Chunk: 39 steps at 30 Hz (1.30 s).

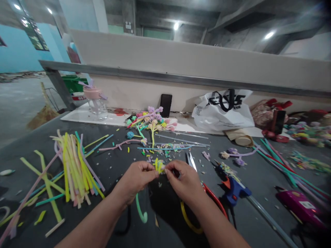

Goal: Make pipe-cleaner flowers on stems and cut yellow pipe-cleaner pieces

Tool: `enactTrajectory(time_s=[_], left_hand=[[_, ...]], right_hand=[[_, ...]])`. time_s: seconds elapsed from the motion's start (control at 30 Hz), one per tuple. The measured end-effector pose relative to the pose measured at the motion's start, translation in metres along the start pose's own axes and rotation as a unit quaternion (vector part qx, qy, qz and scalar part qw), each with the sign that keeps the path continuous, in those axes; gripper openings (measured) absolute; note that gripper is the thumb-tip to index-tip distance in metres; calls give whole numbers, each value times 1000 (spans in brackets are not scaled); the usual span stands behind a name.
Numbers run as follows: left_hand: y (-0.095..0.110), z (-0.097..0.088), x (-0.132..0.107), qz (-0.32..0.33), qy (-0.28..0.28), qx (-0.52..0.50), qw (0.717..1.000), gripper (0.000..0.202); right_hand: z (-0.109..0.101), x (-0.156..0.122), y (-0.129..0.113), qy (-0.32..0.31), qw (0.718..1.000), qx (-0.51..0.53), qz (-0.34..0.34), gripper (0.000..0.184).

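head view: left hand (134, 182) and right hand (185, 179) pinch a small, spiky yellow cluster (158, 165).

Left on table (38, 134): bundle of strips (74, 168), loose strips (53, 203) to its left. Centre, between fingertips of left hand (138, 177) and right hand (184, 179): cluster (159, 166). Beyond: heap of stems (153, 119), phone (166, 105) behind. Back left, on board (74, 115): cup (97, 108). Back right: bag (222, 112), roll (243, 139) just before it. Under right forearm (210, 213), in part: scissors (191, 160). Right of scissors: glue gun (235, 191), then corded device (300, 206).
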<state>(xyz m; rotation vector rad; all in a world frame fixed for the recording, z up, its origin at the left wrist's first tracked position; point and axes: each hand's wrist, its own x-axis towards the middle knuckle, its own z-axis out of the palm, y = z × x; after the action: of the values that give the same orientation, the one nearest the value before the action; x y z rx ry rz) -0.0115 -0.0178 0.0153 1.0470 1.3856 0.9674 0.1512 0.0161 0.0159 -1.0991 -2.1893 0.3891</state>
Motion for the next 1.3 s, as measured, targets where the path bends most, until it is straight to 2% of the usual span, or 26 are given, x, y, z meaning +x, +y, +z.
enactTrajectory(time_s=[0.13, 0.23, 0.37, 0.5, 0.63, 0.73, 0.83, 0.97, 1.07, 1.3], left_hand=[[-1, -1, 0, 55, 19, 50, 997, 23], [1, 0, -2, 90, 63, 104, 988, 22], [6, 3, -6, 103, 110, 148, 977, 21], [5, 4, -6, 110, 107, 151, 977, 20], [2, 3, -3, 95, 66, 42, 992, 20], [3, 2, -3, 52, 31, -88, 994, 24], [3, 1, -3, 43, 7, -171, 984, 28], [-1, 5, -1, 51, 8, -206, 977, 31], [-2, 9, -2, 68, 9, -202, 977, 27], [-5, 10, -1, 109, -14, -207, 972, 18]], right_hand=[[0, 0, -2, 0, 1000, 1, 1, 10], [0, 1, -3, -3, 1000, -4, 7, 10], [1, 1, -4, -6, 1000, -10, 15, 10], [2, 2, -5, 0, 1000, 11, 29, 10], [4, 2, -2, 23, 990, 122, 68, 7], [8, 1, 2, 66, 956, 262, 116, 11], [12, 0, 4, 55, 923, 349, 151, 18], [13, -1, -2, 14, 917, 378, 124, 23], [11, -1, -9, 18, 919, 381, 99, 21], [13, -5, -8, 14, 902, 420, 103, 20]])
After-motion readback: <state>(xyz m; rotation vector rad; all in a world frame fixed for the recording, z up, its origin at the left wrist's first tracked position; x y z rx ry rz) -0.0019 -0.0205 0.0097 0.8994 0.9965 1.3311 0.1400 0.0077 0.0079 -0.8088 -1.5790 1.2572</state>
